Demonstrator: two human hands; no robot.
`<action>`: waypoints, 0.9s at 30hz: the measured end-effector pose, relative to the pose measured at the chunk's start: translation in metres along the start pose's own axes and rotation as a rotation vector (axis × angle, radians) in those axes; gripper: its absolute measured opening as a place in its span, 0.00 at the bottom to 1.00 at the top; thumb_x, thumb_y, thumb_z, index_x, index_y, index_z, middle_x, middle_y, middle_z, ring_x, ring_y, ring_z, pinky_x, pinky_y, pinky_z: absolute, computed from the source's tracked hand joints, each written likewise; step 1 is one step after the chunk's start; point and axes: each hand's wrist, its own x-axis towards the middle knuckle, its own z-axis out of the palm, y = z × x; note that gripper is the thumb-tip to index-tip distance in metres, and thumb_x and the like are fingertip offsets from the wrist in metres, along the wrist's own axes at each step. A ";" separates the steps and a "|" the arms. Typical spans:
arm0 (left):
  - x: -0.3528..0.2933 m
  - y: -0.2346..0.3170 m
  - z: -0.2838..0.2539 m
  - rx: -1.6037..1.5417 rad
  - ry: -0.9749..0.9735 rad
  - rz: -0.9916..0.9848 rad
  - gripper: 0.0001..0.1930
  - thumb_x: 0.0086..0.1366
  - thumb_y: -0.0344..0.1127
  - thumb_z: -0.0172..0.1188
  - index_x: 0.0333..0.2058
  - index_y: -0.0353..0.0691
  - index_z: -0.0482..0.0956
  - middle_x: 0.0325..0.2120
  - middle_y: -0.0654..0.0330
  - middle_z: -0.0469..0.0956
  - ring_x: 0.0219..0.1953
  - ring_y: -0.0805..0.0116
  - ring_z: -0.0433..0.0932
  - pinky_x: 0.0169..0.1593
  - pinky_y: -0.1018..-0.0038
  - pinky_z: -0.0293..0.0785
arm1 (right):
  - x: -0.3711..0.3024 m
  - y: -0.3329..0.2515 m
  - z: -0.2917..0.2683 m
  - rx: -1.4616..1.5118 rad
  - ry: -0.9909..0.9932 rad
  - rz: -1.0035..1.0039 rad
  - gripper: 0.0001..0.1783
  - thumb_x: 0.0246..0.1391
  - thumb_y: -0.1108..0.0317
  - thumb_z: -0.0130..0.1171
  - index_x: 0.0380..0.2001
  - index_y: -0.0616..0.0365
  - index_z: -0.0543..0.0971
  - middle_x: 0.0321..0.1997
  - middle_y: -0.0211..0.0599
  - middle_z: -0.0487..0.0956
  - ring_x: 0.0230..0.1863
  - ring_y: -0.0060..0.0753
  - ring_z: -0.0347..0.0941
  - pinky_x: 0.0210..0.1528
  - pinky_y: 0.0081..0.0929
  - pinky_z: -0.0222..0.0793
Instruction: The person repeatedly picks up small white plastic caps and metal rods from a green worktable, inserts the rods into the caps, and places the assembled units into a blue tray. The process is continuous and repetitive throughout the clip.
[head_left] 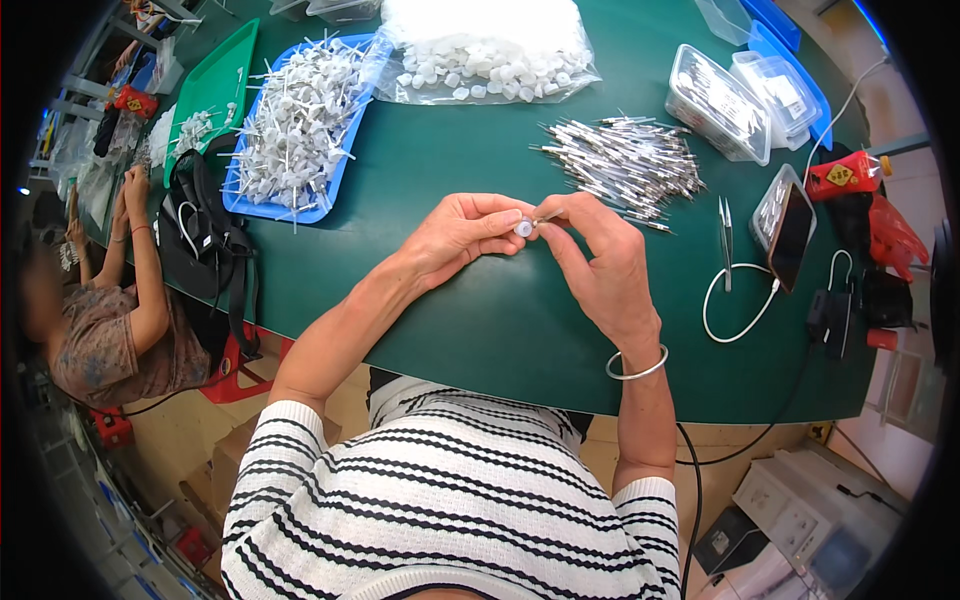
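Both hands meet above the green worktop: left hand pinches a small white cap, right hand holds a thin metal pin.

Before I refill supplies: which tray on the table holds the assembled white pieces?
The blue tray, heaped with white assembled pieces. The green tray beside it, farther left, is almost bare.

A blue tray of white stemmed parts sits at eleven o'clock; a clear bag of white caps at twelve; tweezers and a phone at three.
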 end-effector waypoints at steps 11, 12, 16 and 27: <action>0.001 -0.002 -0.003 -0.048 -0.008 0.006 0.12 0.65 0.32 0.57 0.45 0.31 0.77 0.33 0.59 0.80 0.32 0.76 0.79 0.41 0.81 0.79 | -0.005 0.005 0.004 0.054 0.034 0.006 0.08 0.47 0.79 0.62 0.33 0.61 0.76 0.32 0.38 0.79 0.29 0.35 0.78 0.30 0.26 0.72; 0.000 -0.001 -0.003 -0.054 -0.011 0.007 0.13 0.65 0.32 0.57 0.45 0.31 0.77 0.33 0.59 0.80 0.32 0.76 0.79 0.41 0.81 0.79 | -0.005 0.005 0.004 0.056 0.035 0.010 0.08 0.47 0.79 0.62 0.33 0.61 0.76 0.33 0.38 0.79 0.30 0.35 0.78 0.30 0.26 0.72; 0.000 -0.001 -0.004 -0.065 -0.010 0.007 0.13 0.65 0.32 0.57 0.45 0.30 0.76 0.34 0.59 0.80 0.32 0.76 0.80 0.41 0.82 0.79 | -0.006 0.005 0.005 0.061 0.029 0.042 0.08 0.48 0.78 0.62 0.33 0.61 0.76 0.32 0.38 0.80 0.30 0.36 0.79 0.30 0.25 0.72; 0.000 -0.001 -0.002 -0.058 -0.016 0.010 0.14 0.65 0.33 0.57 0.46 0.30 0.77 0.33 0.59 0.79 0.32 0.76 0.79 0.41 0.82 0.79 | -0.009 0.010 0.010 0.131 0.063 0.080 0.08 0.50 0.78 0.61 0.34 0.60 0.74 0.31 0.38 0.80 0.29 0.34 0.79 0.29 0.24 0.72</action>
